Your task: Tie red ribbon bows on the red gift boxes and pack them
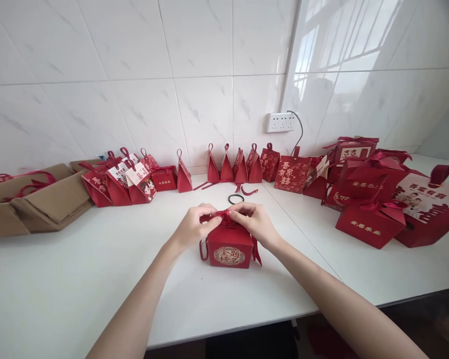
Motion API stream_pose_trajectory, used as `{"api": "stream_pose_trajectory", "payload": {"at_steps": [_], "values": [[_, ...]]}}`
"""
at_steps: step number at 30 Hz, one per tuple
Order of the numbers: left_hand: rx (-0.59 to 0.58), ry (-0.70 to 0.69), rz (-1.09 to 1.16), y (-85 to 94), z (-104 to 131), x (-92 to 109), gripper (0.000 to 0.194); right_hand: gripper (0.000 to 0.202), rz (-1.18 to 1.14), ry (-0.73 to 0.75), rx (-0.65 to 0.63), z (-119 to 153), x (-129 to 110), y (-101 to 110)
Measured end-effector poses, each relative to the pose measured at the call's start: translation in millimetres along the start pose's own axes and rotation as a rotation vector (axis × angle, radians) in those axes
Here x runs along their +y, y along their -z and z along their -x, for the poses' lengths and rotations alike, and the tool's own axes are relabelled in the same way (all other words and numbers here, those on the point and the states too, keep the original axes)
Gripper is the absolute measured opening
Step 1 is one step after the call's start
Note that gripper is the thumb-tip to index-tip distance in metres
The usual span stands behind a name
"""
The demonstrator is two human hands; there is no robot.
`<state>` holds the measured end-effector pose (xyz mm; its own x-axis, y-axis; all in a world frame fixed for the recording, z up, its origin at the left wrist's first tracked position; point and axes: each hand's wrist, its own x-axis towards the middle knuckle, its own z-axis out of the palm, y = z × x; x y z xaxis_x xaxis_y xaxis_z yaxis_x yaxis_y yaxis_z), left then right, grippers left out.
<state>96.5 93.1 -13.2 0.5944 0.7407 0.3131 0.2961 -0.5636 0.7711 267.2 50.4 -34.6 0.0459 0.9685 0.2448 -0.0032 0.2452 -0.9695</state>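
Note:
A red gift box [230, 249] with gold lettering on its front stands upright near the middle of the white table [194, 309]. On its top is a red ribbon bow [226, 216]. My left hand [192, 224] pinches the bow from the left, thumb and fingers closed on the ribbon. From the right, my right hand [258, 222] grips the ribbon in the same way. A ribbon loop hangs at the box's left side, and ribbon ends hang at its right.
Behind the box lie a black ring [236, 199] and loose ribbon pieces [249, 191]. Several red boxes [226, 169] line the tiled wall. An open cardboard box [56, 204] is at the left; larger red boxes [370, 224] are piled at the right.

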Motion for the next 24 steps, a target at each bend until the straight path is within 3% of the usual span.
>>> {"api": "stream_pose_trajectory", "payload": {"at_steps": [5, 10, 17, 20, 24], "values": [[-0.007, 0.004, 0.021, -5.8, 1.7, 0.9, 0.024, 0.025, 0.061, -0.003, 0.011, 1.6, -1.5, 2.2], [-0.003, 0.052, 0.111, -9.5, -0.1, -3.1, 0.035, 0.016, 0.249, 0.136, 0.001, 2.8, -3.5, 4.0], [-0.037, 0.171, 0.427, -16.1, -1.6, -5.9, 0.030, 0.011, 0.410, 0.211, 0.014, 2.0, -1.3, 7.0], [-0.004, 0.218, 0.502, -17.8, -1.1, -4.4, 0.030, 0.006, 0.496, 0.381, 0.058, 3.3, -1.6, 10.7], [0.014, 0.263, 0.547, -17.1, -1.1, -3.5, 0.031, 0.008, 0.720, 0.602, -0.082, 5.9, -5.9, 19.7]]}}
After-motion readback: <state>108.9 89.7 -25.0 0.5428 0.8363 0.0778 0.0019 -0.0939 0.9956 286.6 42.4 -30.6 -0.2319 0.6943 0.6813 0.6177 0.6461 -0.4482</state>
